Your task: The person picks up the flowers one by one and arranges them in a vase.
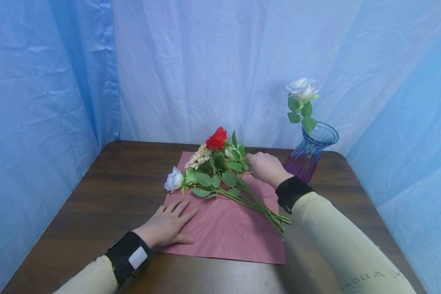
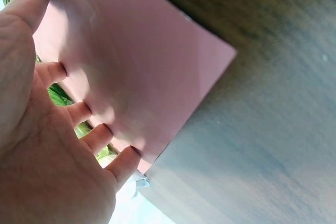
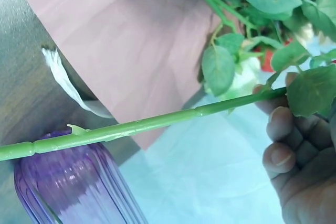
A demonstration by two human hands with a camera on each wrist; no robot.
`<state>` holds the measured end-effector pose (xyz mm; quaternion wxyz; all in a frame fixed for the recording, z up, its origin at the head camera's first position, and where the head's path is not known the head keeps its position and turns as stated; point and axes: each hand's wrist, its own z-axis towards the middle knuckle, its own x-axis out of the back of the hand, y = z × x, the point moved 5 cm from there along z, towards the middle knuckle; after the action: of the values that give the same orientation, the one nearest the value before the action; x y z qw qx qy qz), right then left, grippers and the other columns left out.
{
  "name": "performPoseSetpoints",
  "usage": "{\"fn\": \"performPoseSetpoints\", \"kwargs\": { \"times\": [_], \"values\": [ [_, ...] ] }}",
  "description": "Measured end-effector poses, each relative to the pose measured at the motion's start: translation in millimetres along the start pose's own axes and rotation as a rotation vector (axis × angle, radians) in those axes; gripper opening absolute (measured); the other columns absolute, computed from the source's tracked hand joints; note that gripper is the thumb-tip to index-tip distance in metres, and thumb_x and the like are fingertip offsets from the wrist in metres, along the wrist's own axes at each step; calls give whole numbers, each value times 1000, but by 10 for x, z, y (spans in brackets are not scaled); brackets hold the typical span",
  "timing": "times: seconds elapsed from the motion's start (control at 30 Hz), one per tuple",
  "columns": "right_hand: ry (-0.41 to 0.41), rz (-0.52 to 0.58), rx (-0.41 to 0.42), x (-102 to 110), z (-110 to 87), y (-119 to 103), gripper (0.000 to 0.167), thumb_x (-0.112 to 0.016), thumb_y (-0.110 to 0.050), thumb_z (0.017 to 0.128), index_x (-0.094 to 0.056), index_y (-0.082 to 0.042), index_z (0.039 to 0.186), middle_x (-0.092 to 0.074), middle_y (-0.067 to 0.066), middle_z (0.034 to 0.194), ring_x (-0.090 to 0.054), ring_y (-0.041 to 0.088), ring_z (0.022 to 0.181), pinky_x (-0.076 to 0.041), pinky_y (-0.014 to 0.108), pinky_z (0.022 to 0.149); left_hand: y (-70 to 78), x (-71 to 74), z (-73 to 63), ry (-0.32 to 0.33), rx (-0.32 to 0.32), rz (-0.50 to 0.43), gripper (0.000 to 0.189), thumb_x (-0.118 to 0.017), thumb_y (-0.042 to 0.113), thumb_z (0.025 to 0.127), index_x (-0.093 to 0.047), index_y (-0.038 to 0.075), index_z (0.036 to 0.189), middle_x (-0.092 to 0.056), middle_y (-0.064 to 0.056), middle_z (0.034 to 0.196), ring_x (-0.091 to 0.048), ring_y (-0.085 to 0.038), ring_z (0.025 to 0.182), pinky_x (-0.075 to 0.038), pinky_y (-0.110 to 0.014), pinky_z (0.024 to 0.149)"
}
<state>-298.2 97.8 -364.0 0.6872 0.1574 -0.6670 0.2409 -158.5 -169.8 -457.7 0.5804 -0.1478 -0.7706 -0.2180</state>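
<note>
My left hand lies with fingers spread on a sheet of pink paper, its fingertips touching the paper in the left wrist view. Above it on the sheet is a bunch of flowers: a red rose, a cream many-petalled flower, a pale blue-white rose and a whitish bloom among leaves. Their green stems slant toward the lower right. My right hand is at the bunch's right side. It pinches a green flower stem just by its leaves; which bloom tops it, I cannot tell.
A blue-to-purple ribbed glass vase stands at the back right, holding one white rose. A white frayed strip lies beside the paper. Light blue curtains enclose the dark wooden table.
</note>
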Motion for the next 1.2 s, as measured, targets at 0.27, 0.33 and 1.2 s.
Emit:
{"fn": "performPoseSetpoints", "kwargs": {
  "times": [0.27, 0.33, 1.2],
  "values": [
    [-22, -9, -21, 149, -11, 18, 7, -70, -8, 95, -67, -9, 101, -70, 4, 87, -69, 25, 79, -55, 43, 65, -2, -2, -2, -3, 3, -3, 90, -57, 73, 90, -33, 24, 161, -22, -13, 169, -19, -40, 152, -28, -70, 112],
    [-25, -5, -21, 185, -20, 13, 6, -70, -9, 96, -67, -9, 101, -70, 4, 87, -70, 27, 81, -55, 43, 67, 0, 0, -5, -1, 1, -7, 90, -57, 73, 90, -33, 24, 161, -22, -13, 169, -18, -40, 152, -27, -70, 112],
    [70, -146, 128, 518, -77, -238, 24, -63, 10, 88, -56, -13, 83, -59, 1, 70, -59, 25, 65, -50, 44, 56, -7, -12, 0, -14, 9, -12, 91, -58, 73, 89, -34, 25, 161, -22, -13, 168, -18, -40, 153, -28, -68, 113]
  ]
}}
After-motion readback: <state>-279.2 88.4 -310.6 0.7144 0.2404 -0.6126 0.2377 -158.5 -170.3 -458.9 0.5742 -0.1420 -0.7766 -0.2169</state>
